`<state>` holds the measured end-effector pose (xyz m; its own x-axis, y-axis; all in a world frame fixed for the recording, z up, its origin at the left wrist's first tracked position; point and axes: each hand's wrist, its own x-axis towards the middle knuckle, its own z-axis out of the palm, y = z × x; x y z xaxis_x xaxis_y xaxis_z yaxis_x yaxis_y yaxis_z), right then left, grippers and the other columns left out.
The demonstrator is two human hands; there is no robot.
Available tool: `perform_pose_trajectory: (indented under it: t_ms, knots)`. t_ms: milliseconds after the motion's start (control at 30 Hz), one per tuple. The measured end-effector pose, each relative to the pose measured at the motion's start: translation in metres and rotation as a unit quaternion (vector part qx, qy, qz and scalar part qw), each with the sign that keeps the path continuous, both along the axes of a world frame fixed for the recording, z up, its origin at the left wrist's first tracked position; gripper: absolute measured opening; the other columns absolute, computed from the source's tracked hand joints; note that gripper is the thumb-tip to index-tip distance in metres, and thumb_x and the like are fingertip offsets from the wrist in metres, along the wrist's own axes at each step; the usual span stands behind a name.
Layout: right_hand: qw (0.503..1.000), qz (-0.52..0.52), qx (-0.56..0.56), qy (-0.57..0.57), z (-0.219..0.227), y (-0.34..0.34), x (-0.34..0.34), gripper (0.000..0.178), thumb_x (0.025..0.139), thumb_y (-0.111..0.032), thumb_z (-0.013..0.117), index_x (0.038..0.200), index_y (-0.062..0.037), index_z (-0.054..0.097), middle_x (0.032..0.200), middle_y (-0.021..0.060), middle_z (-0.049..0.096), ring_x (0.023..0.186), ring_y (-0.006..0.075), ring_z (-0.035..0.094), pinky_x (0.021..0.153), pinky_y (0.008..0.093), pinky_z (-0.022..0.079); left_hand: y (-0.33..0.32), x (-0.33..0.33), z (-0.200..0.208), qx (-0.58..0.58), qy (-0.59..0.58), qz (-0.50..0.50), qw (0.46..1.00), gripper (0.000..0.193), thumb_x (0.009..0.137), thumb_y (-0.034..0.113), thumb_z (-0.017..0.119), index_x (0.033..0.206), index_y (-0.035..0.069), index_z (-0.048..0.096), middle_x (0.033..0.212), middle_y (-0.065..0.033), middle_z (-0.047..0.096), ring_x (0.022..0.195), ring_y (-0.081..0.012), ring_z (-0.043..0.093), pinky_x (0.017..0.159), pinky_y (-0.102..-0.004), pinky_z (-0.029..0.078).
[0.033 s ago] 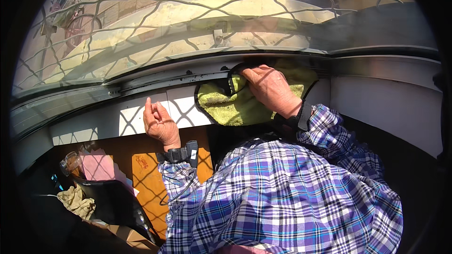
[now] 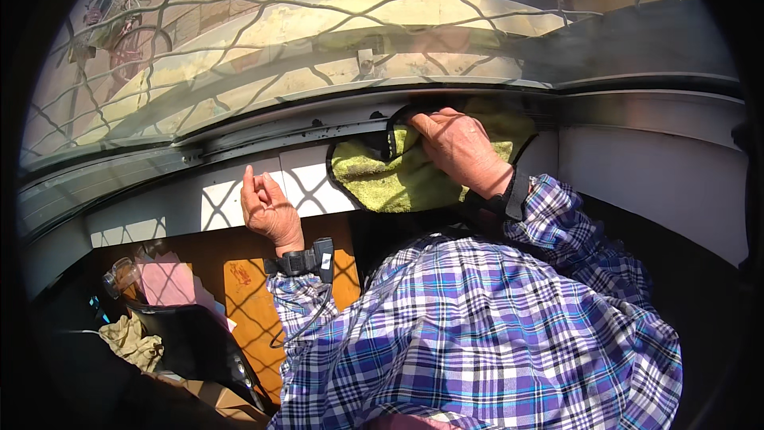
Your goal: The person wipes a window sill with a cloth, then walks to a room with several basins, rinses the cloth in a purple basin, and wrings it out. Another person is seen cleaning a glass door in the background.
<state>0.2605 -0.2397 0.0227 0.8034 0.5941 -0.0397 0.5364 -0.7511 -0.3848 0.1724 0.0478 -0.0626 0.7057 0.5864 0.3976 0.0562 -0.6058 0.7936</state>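
My right hand [image 2: 465,151] is closed on a yellow-green cleaning cloth [image 2: 374,183] with a dark edging. It presses a fold of the cloth against the metal window track [image 2: 278,134]; the fingertips are partly hidden by the fold. The rest of the cloth hangs over the white sill [image 2: 306,179], and its far right part lies in shadow. Left of the cloth, my left hand [image 2: 270,211] holds nothing. Its index finger points up, the other fingers are loosely bent, and it hovers over or rests on the sill's front edge; which one I cannot tell.
A window pane and wire mesh [image 2: 318,24] stand beyond the track, with a bicycle [image 2: 131,52] outside. Below the sill at left are an orange-brown wooden surface [image 2: 247,291], pink paper [image 2: 165,279], a glass jar [image 2: 121,275], a black bag [image 2: 191,334] and a crumpled beige cloth [image 2: 131,342].
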Motion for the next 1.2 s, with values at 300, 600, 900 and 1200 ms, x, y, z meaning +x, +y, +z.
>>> perform_pose_trajectory:
  t_ms: [300, 600, 900, 1200]
  knots:
    - [0.999, 0.003, 0.017, -0.036, 0.008, -0.018, 0.009, 0.008, 0.07, -0.002, 0.054, 0.077, -0.0066, 0.054, 0.069, 0.0105, 0.06, 0.073, 0.0279, 0.06, 0.064, 0.0374, 0.049, 0.0, -0.002, -0.001, -0.005, 0.021, 0.011, 1.0, 0.031, 0.087, 0.001, 0.06, 0.118, 0.002, 0.057, 0.08, 0.0005, 0.052, 0.064, -0.0069, 0.039, 0.057, -0.0203, 0.038]
    - [0.998, 0.027, -0.009, -0.05, 0.0, 0.007, 0.011, 0.011, 0.073, -0.007, 0.056, 0.084, -0.006, 0.055, 0.075, 0.0096, 0.062, 0.076, 0.0259, 0.06, 0.066, 0.0374, 0.049, 0.001, -0.002, 0.001, -0.009, 0.014, -0.003, 1.0, 0.032, 0.087, 0.0, 0.06, 0.119, 0.002, 0.056, 0.081, 0.0007, 0.051, 0.064, -0.0063, 0.038, 0.056, -0.0201, 0.038]
    - [0.995, -0.024, -0.098, -0.002, 0.02, -0.053, 0.011, 0.014, 0.073, -0.008, 0.056, 0.083, -0.0017, 0.063, 0.078, 0.0134, 0.064, 0.08, 0.0298, 0.061, 0.071, 0.0393, 0.05, 0.001, -0.003, 0.001, 0.024, 0.005, -0.014, 1.0, 0.032, 0.089, 0.001, 0.059, 0.121, 0.001, 0.056, 0.081, 0.0017, 0.053, 0.062, -0.0034, 0.037, 0.055, -0.0168, 0.034]
    - [0.997, 0.031, 0.07, -0.018, -0.007, 0.034, 0.003, 0.028, 0.073, -0.001, 0.056, 0.101, -0.0043, 0.059, 0.084, 0.0093, 0.062, 0.079, 0.0287, 0.059, 0.072, 0.0374, 0.05, -0.001, -0.001, 0.002, 0.006, 0.022, 0.002, 1.0, 0.031, 0.087, 0.0, 0.06, 0.117, 0.001, 0.057, 0.081, 0.0001, 0.051, 0.063, -0.0071, 0.038, 0.056, -0.021, 0.039]
